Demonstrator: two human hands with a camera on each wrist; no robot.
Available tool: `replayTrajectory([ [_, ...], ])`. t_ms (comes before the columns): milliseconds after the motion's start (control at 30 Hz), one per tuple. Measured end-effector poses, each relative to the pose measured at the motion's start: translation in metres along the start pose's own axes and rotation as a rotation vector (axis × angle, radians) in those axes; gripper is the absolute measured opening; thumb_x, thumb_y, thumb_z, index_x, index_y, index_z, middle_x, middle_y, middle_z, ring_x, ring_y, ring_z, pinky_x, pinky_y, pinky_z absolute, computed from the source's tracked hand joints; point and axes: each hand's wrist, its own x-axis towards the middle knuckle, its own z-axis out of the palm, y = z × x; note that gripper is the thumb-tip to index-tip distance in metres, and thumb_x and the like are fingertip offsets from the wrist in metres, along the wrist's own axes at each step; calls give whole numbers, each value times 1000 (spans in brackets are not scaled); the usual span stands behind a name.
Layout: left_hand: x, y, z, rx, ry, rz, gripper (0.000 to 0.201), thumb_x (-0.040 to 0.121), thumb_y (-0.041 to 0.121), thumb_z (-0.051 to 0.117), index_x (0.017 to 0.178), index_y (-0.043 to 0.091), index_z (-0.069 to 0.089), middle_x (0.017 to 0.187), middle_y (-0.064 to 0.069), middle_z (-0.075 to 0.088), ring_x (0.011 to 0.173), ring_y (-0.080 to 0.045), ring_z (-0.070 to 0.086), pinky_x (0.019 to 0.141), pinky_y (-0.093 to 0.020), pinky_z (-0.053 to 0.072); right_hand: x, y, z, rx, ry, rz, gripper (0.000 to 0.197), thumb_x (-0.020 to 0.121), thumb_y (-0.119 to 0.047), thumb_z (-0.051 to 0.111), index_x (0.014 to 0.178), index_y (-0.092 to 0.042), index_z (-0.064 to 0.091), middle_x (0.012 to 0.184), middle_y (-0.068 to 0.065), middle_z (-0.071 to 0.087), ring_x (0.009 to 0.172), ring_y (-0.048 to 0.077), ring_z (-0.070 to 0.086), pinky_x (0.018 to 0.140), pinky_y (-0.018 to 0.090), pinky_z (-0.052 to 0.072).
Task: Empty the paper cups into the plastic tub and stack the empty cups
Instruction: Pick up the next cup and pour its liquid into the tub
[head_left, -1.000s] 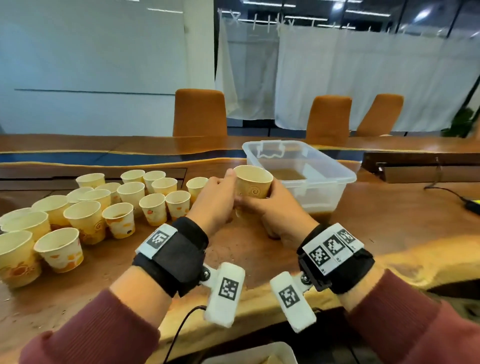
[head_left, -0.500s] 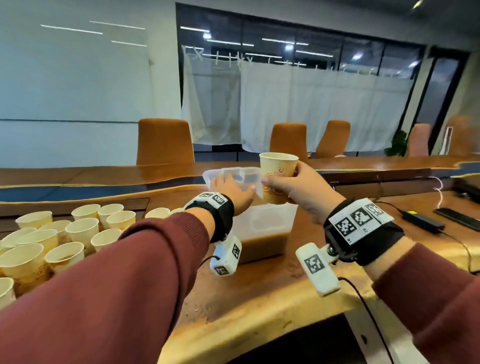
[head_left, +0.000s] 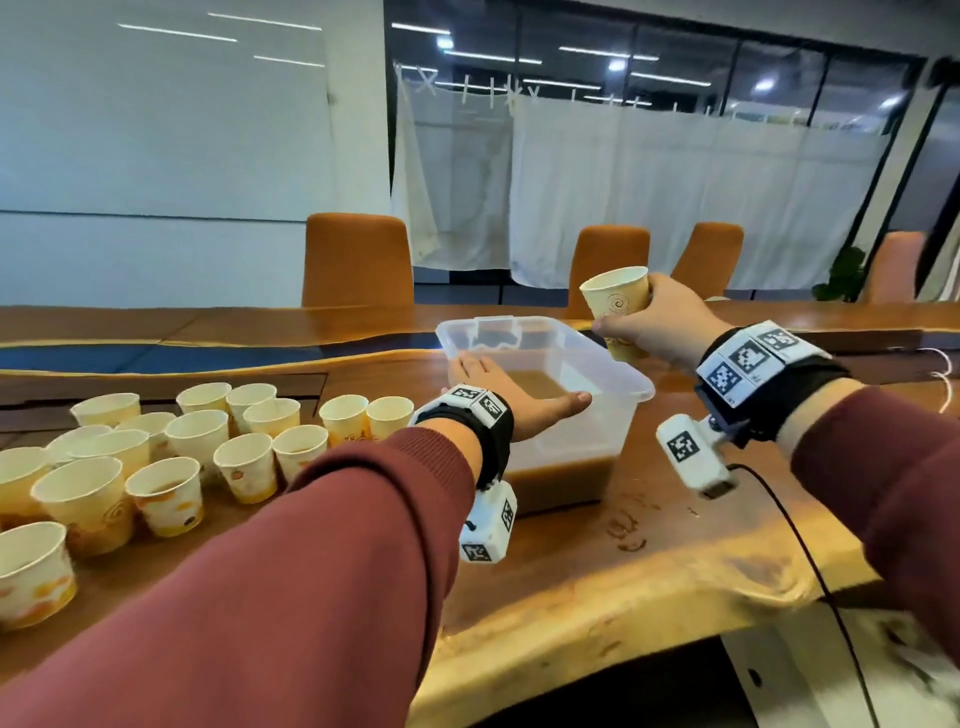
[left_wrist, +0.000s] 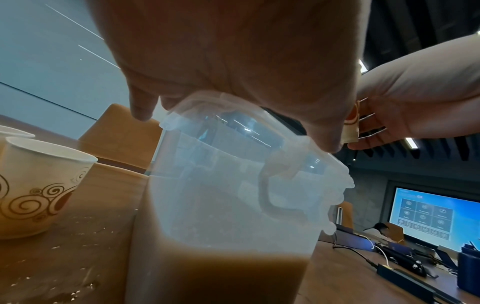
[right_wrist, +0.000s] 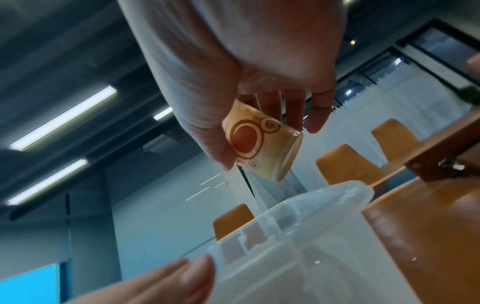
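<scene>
Head view, frame centre: my flat left hand (head_left: 511, 397) steadies the clear plastic tub (head_left: 618, 371); my right hand (head_left: 657, 325) grips a swirl-printed paper cup (head_left: 615, 306), whose hasty tipping could splash past the rim.

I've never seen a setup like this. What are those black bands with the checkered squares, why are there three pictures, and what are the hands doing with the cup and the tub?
There is no robot here: a person wears cameras. The black bands carry printed marker squares, and a small camera hangs under each wrist. The wide picture comes from a head camera; the other two look along each hand from below.

On the wooden table stand many paper cups, some holding brown liquid, beside a clear plastic tub partly filled with brown liquid.

The left hand lies flat on the tub's rim, seemingly steadying it. The right hand grips one paper cup above the tub's far corner, slightly tilted; nothing is pouring out of it.
</scene>
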Motion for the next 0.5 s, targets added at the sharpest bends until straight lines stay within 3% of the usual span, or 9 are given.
replayTrajectory([
  [100,0,-1,2,-20,20,-6,163,37,111,33,162,11,2,168,-15,5,155,-36,4,125,-50,14,7,1,4,-207,-5,-30,65,77,-34,89,130,-16,56,115,2,65,103,24,61,84,37,53],
  [300,5,-3,6,23,47,27,165,32,113,22,163,12,6,168,-13,9,155,-36,3,124,-52,11,13,5,9,-360,-27,-27,57,80,-31,86,124,-18,53,109,1,62,96,23,59,59,29,46],
  [500,7,-4,6,-14,33,23,169,31,112,24,162,8,1,169,-13,5,155,-34,0,125,-51,9,15,5,13,-523,-48,-5,57,75,-36,86,120,-21,52,114,5,66,105,31,62,91,49,56],
])
